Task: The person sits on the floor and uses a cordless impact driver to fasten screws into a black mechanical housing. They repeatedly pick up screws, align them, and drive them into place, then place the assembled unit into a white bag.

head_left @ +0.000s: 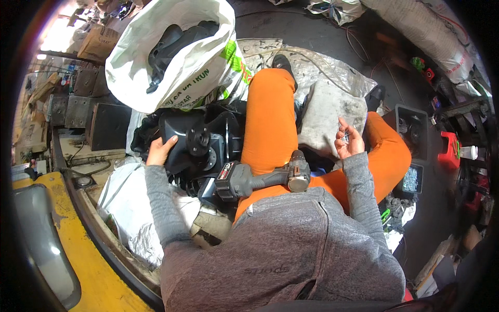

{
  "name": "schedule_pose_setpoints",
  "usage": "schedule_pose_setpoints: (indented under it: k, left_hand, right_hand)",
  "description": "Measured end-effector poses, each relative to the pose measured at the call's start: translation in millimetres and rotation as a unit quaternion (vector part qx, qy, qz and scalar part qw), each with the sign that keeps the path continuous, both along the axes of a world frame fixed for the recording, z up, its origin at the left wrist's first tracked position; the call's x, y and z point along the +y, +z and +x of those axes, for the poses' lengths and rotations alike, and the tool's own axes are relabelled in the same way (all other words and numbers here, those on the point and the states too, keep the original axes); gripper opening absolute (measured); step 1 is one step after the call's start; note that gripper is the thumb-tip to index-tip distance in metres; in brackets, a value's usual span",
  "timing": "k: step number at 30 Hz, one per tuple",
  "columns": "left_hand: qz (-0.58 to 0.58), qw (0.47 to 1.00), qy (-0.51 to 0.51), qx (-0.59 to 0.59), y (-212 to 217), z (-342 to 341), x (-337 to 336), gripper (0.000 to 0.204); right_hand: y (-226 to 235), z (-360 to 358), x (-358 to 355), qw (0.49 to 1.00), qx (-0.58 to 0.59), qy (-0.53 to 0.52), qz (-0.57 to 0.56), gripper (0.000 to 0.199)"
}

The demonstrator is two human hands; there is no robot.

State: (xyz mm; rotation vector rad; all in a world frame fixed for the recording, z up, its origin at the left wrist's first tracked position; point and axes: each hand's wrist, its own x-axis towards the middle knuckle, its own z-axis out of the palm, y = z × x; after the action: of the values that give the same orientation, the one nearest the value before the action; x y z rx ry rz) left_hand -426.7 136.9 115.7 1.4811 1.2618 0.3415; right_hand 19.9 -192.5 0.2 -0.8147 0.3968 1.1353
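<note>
My left hand [160, 151] grips the left edge of a black moulded plastic part [174, 125], thumb on top. That part lies among other black pieces left of my orange-clad thigh, with a round dark knob-like piece [198, 141] rising from it. My right hand [351, 143] is raised over the right side of my lap, palm up, its fingers curled around small shiny metal pieces [345, 137] that look like screws. A grey and black cordless drill [254, 181] rests across my lap between the two hands, battery to the left and chuck end to the right.
A large white sack [127, 78] with black parts inside stands ahead on the left. A grey cloth-like bundle [330, 112] lies between my legs. At right are a grey bin [399, 112], a small box of fasteners [412, 179] and a red stool [449, 151]. Yellow machinery [96, 255] borders the near left.
</note>
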Motion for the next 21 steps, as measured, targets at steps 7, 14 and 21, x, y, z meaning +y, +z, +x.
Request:
schedule_pose_setpoints:
  k: [7,14,21]
  left_hand:
    - [0.22,0.855,-0.132,0.45,28,37,4,0.049]
    - [0.484,0.865,-0.101,0.09,124,151,113,0.038]
    - [0.385,0.816,-0.325,0.283,60,245,220,0.069]
  right_hand:
    - [-14,21,-44,0.999,-0.008,-0.047,-0.019,0.04]
    - [-8,14,-44,0.999,0.008,-0.041,-0.028,0.032]
    - [30,11,-68,0.994,-0.064,-0.091,-0.002,0.036]
